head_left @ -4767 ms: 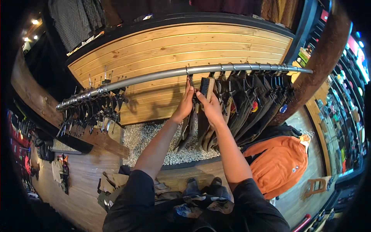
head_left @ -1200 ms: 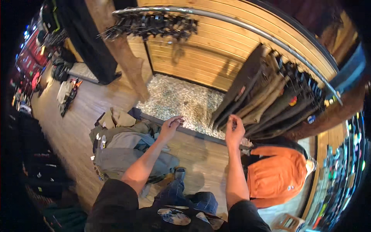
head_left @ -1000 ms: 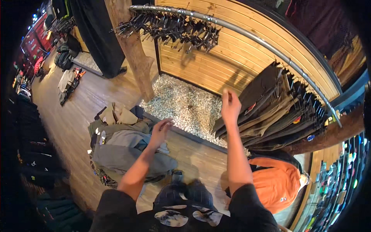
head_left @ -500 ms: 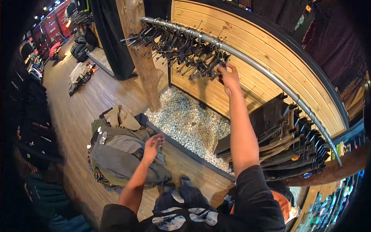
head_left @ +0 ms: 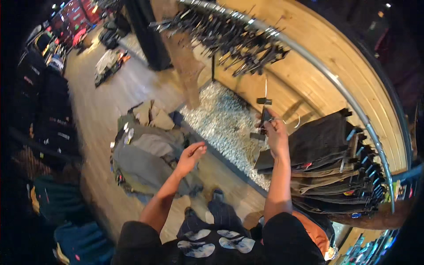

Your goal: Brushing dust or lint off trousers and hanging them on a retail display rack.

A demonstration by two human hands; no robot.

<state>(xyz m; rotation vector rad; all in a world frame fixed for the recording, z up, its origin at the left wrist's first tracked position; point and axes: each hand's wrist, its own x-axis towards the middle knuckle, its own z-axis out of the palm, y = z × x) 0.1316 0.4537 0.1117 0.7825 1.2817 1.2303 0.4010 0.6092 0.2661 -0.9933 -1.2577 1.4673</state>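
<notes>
Hanger (head_left: 264, 118) with black clips was held upright in the closed right hand (head_left: 277, 134), its long axis vertical, just below the metal rail (head_left: 335, 84). Left hand (head_left: 191, 155) was kept open and empty, lower, above a heap of trousers (head_left: 148, 154) on the floor.

A black clip hanger (head_left: 263, 119) with a thin metal hook, upright; held off the rail, above the white gravel.
</notes>
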